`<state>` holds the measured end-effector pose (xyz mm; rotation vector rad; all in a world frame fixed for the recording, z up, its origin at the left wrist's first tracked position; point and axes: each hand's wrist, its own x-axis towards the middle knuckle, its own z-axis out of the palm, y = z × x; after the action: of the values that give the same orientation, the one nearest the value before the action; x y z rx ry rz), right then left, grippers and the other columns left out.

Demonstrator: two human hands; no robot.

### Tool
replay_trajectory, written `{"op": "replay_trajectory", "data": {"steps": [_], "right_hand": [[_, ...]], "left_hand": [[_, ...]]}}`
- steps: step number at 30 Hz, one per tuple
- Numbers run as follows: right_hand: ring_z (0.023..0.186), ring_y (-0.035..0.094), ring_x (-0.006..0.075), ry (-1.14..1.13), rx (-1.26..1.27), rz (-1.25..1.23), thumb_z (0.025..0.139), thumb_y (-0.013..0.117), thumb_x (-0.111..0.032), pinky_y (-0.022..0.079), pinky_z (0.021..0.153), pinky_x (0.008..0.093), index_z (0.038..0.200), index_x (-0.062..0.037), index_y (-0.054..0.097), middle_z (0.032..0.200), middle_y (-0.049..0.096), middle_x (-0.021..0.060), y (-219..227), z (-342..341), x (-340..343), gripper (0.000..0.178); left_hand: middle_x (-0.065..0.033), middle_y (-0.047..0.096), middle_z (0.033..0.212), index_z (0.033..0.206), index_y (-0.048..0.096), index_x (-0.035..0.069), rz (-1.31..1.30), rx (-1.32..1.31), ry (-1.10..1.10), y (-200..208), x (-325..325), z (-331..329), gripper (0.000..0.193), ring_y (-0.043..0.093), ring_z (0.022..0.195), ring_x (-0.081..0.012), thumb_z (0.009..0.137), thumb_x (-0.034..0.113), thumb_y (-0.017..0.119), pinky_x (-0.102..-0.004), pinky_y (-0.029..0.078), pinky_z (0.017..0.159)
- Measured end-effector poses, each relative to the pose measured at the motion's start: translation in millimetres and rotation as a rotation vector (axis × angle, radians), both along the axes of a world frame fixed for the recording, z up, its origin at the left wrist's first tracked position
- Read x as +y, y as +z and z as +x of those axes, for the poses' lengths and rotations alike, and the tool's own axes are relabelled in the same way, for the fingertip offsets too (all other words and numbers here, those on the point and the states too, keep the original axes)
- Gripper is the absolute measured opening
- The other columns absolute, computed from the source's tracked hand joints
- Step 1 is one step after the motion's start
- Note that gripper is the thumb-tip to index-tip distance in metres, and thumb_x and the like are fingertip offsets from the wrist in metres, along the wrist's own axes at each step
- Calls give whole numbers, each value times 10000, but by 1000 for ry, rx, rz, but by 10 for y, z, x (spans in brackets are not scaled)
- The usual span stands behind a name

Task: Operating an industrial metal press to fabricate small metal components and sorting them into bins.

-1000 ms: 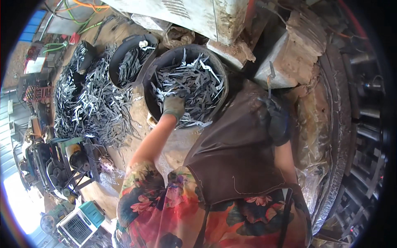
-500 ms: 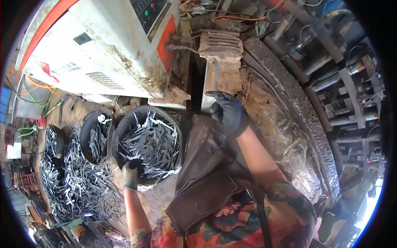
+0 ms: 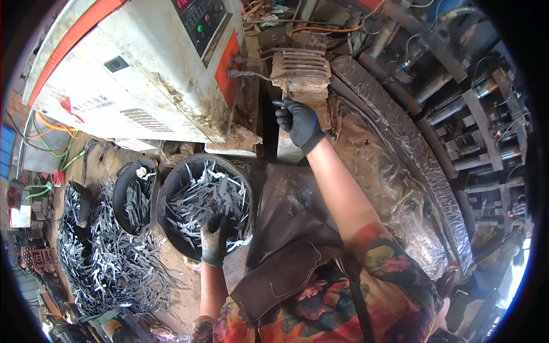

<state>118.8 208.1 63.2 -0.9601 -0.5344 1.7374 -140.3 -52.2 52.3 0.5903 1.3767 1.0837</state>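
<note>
My right hand (image 3: pixel 301 124), in a dark glove, is raised at a slotted block (image 3: pixel 300 67) beside the white machine. Its fingers are closed on the near end of a narrow metal strip (image 3: pixel 285 88), whose far end reaches the block's front. My left hand (image 3: pixel 214 240), in a glove with dark fingers and a pale cuff, is over the near part of a round black tub (image 3: pixel 162 223). Its fingers are bent down among loose flat metal strips (image 3: pixel 209 188); whatever they hold is hidden.
A white machine (image 3: pixel 154 80) with an orange panel fills the upper left. A smaller black container (image 3: pixel 119 203) lies left of the tub among heaped metal strips (image 3: pixel 123 268). Crumpled plastic sheeting (image 3: pixel 372 166) covers a surface on the right, with machinery rods (image 3: pixel 452 111) beyond. A brown apron (image 3: pixel 280 274) covers my lap.
My right hand has moved forward and slightly left, bringing the strip against the slotted block. My left hand has gone from the tub's near left rim rightward, over the metal strips.
</note>
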Motion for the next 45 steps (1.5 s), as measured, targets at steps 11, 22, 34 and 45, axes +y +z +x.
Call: {"op": "replay_trajectory", "data": {"steps": [11,22,34,45], "right_hand": [[618,605,120,245,-342,248,972,467,-399,476,539,238,1020,-23,617,778,646,64,-289,-83,-1661,407],[587,577,113,347,69,-97,966,506,-228,448,507,227,1014,-69,602,806,650,78,272,99,-1794,192],[500,510,97,57,-87,74,967,476,-276,410,473,218,936,-4,624,677,607,36,26,366,-734,311],[406,434,95,-157,-262,-12,907,573,-469,320,381,227,819,-9,609,575,531,15,197,284,-279,469]], "left_hand": [[-44,618,779,975,634,24,253,-9,-228,184,635,630,148,571,690,-123,932,128,537,-251,448,576],[-36,615,957,1209,552,-2,286,-694,-560,513,966,978,335,519,749,-87,960,222,531,-215,430,694],[-90,580,1231,1242,548,21,310,-234,-431,-245,585,816,329,541,1145,-189,957,186,542,-328,405,1019],[-91,605,1183,1217,568,9,191,-335,-293,-193,403,697,307,566,1097,-183,945,151,552,-312,432,975]]}}
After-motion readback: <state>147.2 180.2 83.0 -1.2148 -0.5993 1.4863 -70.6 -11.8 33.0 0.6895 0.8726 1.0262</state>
